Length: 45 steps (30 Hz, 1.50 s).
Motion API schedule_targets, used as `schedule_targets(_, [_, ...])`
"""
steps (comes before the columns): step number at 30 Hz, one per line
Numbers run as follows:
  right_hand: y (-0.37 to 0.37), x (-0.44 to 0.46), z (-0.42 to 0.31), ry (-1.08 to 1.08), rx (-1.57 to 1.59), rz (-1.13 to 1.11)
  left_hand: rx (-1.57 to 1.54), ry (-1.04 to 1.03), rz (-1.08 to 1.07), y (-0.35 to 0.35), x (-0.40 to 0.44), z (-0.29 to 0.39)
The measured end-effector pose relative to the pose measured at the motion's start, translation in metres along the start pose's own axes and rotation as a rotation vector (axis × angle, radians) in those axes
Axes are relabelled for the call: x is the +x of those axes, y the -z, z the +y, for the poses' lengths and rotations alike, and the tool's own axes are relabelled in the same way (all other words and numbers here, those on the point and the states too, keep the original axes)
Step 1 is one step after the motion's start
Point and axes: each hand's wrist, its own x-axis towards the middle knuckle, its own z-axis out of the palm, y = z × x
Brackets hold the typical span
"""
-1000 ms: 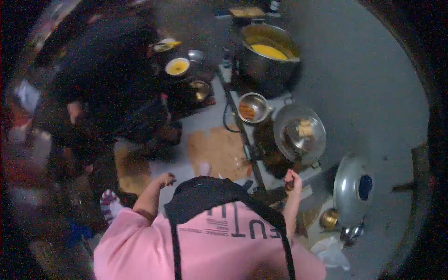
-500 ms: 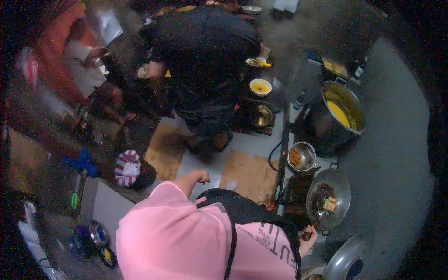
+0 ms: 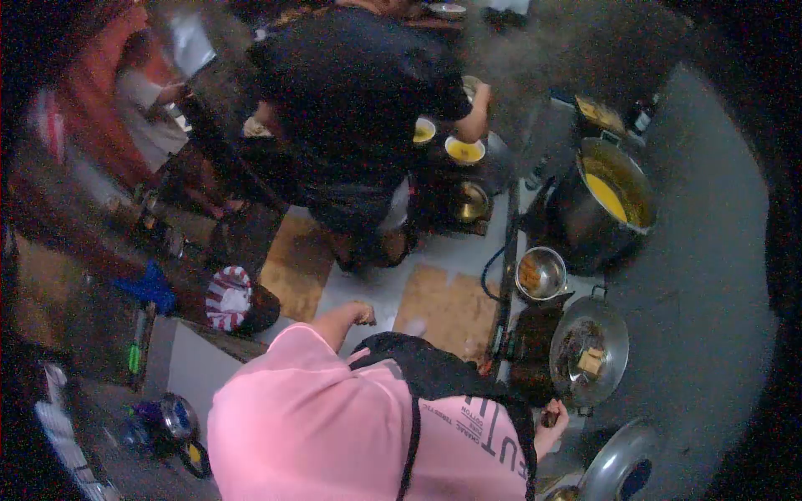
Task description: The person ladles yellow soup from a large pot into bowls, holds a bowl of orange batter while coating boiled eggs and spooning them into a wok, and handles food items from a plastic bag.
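Note:
My left hand, small and dim, hangs over the floor with its fingers curled; their inside is hidden. At the right, my right hand is closed just below a wide metal wok. A dark shape shows at its fingers, but I cannot make out whether it is held. Pale yellow-brown blocky pieces lie in the wok beside dark matter. Beyond the wok stands a metal bowl with orange-brown pieces in it. My pink shirt and a black strap fill the lower middle.
A large dark pot holds yellow liquid. Another metal pan stands at the lower right. Ahead, a person in dark clothes reaches over bowls of yellow food. Another person is at upper left. A striped cap is left of me.
The person in dark clothes has shifted, and their arm now shows beside the bowls. A second bowl of yellow food has come into sight. My hands have hardly moved.

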Motion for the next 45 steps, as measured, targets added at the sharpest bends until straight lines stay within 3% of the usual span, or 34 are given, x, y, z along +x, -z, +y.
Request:
schedule_targets(2, [-0.004,-0.02,-0.001,0.087,-0.043,-0.121,0.026,0.02,-0.016,-0.003,-0.02,0.015])
schedule_targets(3, [-0.078,-0.106,-0.001,0.449,-0.145,0.079,-0.011,-0.004,-0.008,0.008,-0.061,0.03])
schedule_targets(5, [-0.072,-0.091,-0.008,0.263,-0.145,0.186,-0.023,-0.046,-0.014,0.009,-0.064,0.029])
schedule_targets(7, [-0.055,-0.076,-0.008,0.247,-0.11,0.208,0.795,-0.366,0.002,-0.014,-0.012,-0.01])
schedule_targets(8, [-0.047,-0.065,-0.01,0.217,-0.084,0.21,0.8,-0.372,-0.001,-0.022,-0.004,-0.021])
schedule_targets(9, [-0.033,-0.051,-0.014,0.218,-0.083,0.216,0.66,-0.46,0.082,-0.028,-0.001,-0.033])
schedule_targets(11, [0.005,-0.023,-0.023,-0.124,-0.05,-0.068,0.52,-0.545,0.17,-0.028,-0.026,-0.028])
schedule_targets(13, [0.031,0.004,-0.017,-0.149,-0.032,-0.086,-0.357,0.141,0.011,-0.001,-0.09,0.03])
schedule_targets(16, [0.038,0.011,-0.017,-0.187,-0.022,-0.122,-0.587,0.051,0.032,-0.016,-0.039,-0.009])
schedule_targets(20, [0.017,-0.007,-0.021,-0.173,-0.054,-0.053,-0.422,0.093,0.05,-0.018,-0.017,-0.019])
schedule_targets(22, [0.014,-0.008,-0.019,-0.171,-0.009,-0.018,0.304,-0.413,-0.02,-0.017,0.004,-0.036])
schedule_targets(23, [0.012,-0.008,-0.017,-0.17,0.036,0.017,0.304,-0.413,-0.02,-0.018,0.002,-0.034])
schedule_targets(25, [0.006,-0.015,-0.017,-0.17,0.031,-0.002,-0.128,-0.01,-0.036,-0.002,-0.074,0.015])
schedule_targets(28, [0.005,-0.015,-0.016,-0.203,0.042,-0.019,-0.349,-0.004,0.005,-0.005,-0.073,0.006])
schedule_targets(29, [0.005,-0.013,-0.015,-0.234,0.06,-0.017,0.028,-0.253,-0.045,-0.02,0.001,-0.046])
schedule_targets(31, [0.005,-0.013,-0.015,-0.229,0.05,-0.03,0.891,-0.784,0.212,-0.04,0.11,-0.124])
schedule_targets(34, [0.01,-0.007,-0.012,-0.234,0.052,-0.059,0.629,-0.292,0.105,0.006,-0.052,0.004])
schedule_targets(38, [0.009,-0.008,-0.01,-0.193,0.016,-0.074,0.634,-0.268,0.039,0.003,-0.028,-0.01])
schedule_targets(40, [0.008,-0.008,-0.009,-0.197,0.017,-0.068,0.199,0.016,0.012,0.01,-0.052,0.006])
schedule_targets(41, [0.007,-0.008,-0.009,-0.201,0.017,-0.063,0.199,0.017,0.012,0.008,-0.046,-0.003])
schedule_targets(43, [-0.005,-0.019,-0.01,-0.17,-0.002,0.015,-0.046,-0.307,0.002,0.004,-0.036,-0.024])
schedule_targets(45, [-0.033,-0.035,0.0,-0.145,-0.029,0.082,-0.174,-0.222,-0.032,0.001,-0.023,-0.02])
